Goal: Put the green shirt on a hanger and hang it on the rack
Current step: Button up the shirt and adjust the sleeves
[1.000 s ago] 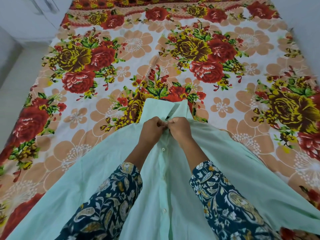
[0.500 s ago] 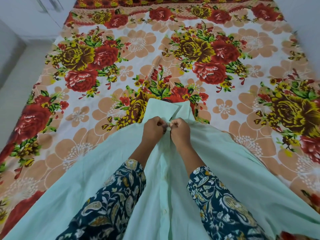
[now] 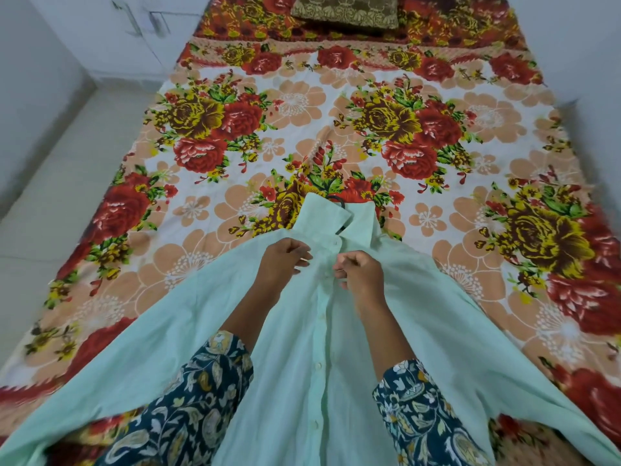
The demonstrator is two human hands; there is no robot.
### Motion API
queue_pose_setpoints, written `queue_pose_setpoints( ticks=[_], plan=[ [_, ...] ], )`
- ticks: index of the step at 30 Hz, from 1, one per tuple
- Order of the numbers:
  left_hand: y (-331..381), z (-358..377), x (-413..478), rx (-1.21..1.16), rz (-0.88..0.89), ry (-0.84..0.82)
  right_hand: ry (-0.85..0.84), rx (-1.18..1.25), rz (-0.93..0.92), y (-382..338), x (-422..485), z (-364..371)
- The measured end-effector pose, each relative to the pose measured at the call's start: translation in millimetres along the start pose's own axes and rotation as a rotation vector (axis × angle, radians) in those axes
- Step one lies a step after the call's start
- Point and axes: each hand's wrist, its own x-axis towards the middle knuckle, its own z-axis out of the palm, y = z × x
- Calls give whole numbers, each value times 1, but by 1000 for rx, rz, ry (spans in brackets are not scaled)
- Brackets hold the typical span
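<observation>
A pale mint-green button-front cotton shirt [image 3: 295, 364] lies face up on a bed covered by a bedsheet with large red and yellow flowers [image 3: 336, 95]. The collar points away from the viewer and the shirt's sleeves spread out to both sides.

A black hanger [image 3: 336, 199] is already inside the shirt. Only its hook, poking out above the collar, and a dark sliver at the neck opening can be seen.

The left hand [image 3: 285, 260] hovers just left of the button strip below the collar, its fingers loosely curled and seemingly holding nothing. The right hand [image 3: 359, 270] sits close beside it at the strip's edge with its fingers curled. I cannot tell whether it is pinching cloth or a button.

The hanger step looks done, and the front looks closed near the collar. What remains is probably lifting the shirt by the hook and carrying it to a rack. No rack is in view.

Counted, there are:
- one shirt
- one hanger
- two hands, on arms in dark blue floral sleeves [image 3: 188, 398]
- at least four small white buttons down the front
- one brown-and-gold patterned cushion [image 3: 346, 11] at the bed's far end
</observation>
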Motion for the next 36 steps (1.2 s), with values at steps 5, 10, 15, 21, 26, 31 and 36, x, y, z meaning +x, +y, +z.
queue_pose_setpoints(
  ticks=[5, 10, 15, 21, 26, 31, 36],
  plan=[
    [-4, -35, -87, -58, -5, 13, -136, 52, 57, -4, -86, 1],
    [-29, -83, -166, -81, -24, 115, -275, 10, 94, 8, -162, 21],
    [-81, -151, -233, -144, -88, 250, -413, -95, 121, 37, -232, 66],
    [-158, -225, -306, -170, -175, 391, -561, -246, 170, 85, -307, 136],
    [-233, -286, -351, -56, -269, 472, -640, -362, 219, 138, -361, 208],
    [-294, -308, -372, 189, -424, 615, -647, -532, 236, 181, -385, 248],
    [-327, -320, -376, 22, -548, 662, -697, -626, 211, 203, -393, 272]
  ],
)
